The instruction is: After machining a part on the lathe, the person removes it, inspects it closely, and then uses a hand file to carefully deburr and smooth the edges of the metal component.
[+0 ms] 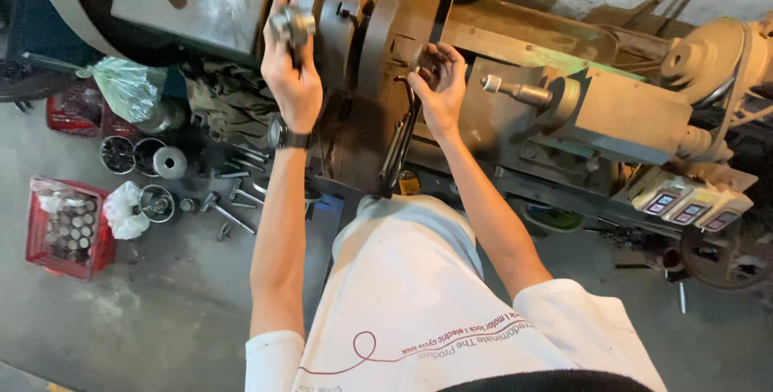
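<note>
While my left hand (291, 78) grips a small round grey metal part (291, 23) beside the dark steel lathe chuck (342, 26), my right hand (439, 86) closes on a dark bent wrench handle (403, 130) just right of it.

**Shop floor doing all the storage work around the lathe**

The grey concrete floor (161, 319) is carrying pretty much everything here. A red plastic crate (66, 231) full of small round metal parts is sitting at the left, with a white bag (122, 211) slumping just beside it. Loose bolts and wrenches (233, 199) are lying scattered near the lathe base (354, 158), and round metal tins (133, 154) are standing close together. Another red basket (76, 110) is sitting farther back, with a greenish plastic bag (129, 86) bunching up by it.
</note>
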